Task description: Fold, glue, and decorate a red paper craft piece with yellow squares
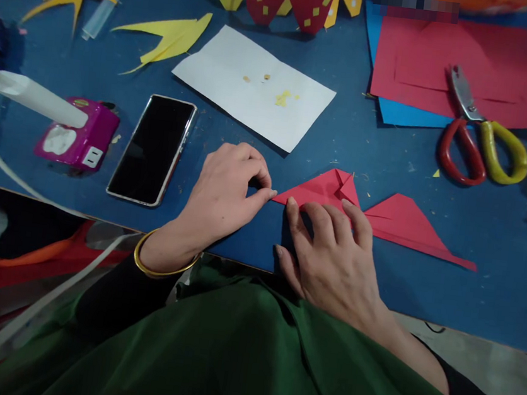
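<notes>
A red paper piece (319,191), folded into a pointed shape with a small creased flap at its top right, lies on the blue table near its front edge. My left hand (227,184) pinches its left tip between thumb and forefinger. Spread and bent, the fingers of my right hand (333,250) press down on its lower edge, holding nothing; they cover part of that edge. Just to the right is a second red folded paper (412,227) with a long, thin tail, touching or overlapping the first piece; I cannot tell which.
A black-screened phone (152,150) lies left of my hands, beside a purple socket block (80,132) with a white cable. Beyond are white paper (257,89) with yellow scraps and yellow cutouts (172,38). Scissors (478,130) rest partly on red sheets (473,63) at right.
</notes>
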A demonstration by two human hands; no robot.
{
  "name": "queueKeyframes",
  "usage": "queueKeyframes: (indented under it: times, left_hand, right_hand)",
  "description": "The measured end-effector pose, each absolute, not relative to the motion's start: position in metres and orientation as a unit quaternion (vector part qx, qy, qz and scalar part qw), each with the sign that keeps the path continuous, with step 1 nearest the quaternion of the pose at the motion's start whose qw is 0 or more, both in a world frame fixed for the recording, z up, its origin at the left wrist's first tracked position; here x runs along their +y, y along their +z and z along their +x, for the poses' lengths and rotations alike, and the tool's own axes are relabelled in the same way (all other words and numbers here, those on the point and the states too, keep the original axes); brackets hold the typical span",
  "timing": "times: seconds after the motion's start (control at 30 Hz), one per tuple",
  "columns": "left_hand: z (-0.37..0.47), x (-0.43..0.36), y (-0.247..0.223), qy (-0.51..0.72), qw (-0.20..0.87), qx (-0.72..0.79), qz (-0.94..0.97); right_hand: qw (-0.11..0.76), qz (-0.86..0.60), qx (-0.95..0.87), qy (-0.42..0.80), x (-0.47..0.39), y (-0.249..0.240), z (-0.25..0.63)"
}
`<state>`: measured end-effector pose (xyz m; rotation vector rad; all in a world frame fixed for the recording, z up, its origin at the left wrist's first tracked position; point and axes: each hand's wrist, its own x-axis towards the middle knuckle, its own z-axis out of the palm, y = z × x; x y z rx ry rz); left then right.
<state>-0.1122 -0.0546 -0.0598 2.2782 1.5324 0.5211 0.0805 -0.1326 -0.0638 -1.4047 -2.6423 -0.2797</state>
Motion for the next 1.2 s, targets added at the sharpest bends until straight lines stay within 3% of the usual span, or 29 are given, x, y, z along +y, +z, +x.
queueKeyframes:
  times: [0.3,0.5,0.8,1.2]
  left_hand:
    - [-0.115,-0.075,-0.065,0.263,0.102,0.47,0.836]
    - [-0.117,-0.1,-0.071,0.187,0.005,0.401,0.897]
    - [-0.116,-0.11,-0.072,0.166,-0.002,0.436,0.885]
    - [-0.11,-0.112,-0.065,0.116,0.006,0.415,0.902]
  right_hand:
    - [0.074,-0.476,-0.872,-0.081,-0.13,-0.063,0.078]
    - [0.067,-0.482,-0.87,-0.074,-0.13,-0.064,0.079]
    - [0.059,-0.481,-0.872,-0.067,-0.123,-0.065,0.068]
    - [0.123,-0.479,-0.864,-0.091,-0.129,-0.069,0.085]
